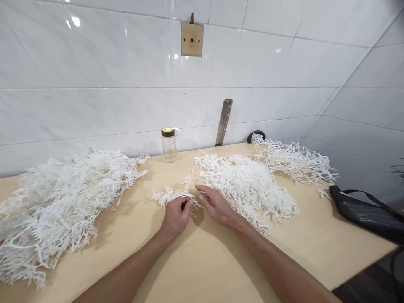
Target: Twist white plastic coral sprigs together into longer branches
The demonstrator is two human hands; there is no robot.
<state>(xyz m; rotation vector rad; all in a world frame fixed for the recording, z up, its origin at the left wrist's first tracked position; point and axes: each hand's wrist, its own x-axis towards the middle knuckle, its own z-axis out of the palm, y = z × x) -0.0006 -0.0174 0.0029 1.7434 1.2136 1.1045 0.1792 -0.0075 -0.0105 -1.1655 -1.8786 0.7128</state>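
My left hand (175,215) is closed around a small bunch of white plastic sprigs (168,196) that lies on the wooden table (205,256) in front of me. My right hand (216,206) rests flat beside it, fingers stretched toward the same bunch and touching the edge of a large heap of white sprigs (249,185). A bigger heap of white sprigs (59,202) covers the table's left side.
A clear jar with a dark and yellow lid (169,144) stands at the back by the tiled wall. A metal bar (224,122) leans on the wall. A black bag (362,212) lies at the table's right edge.
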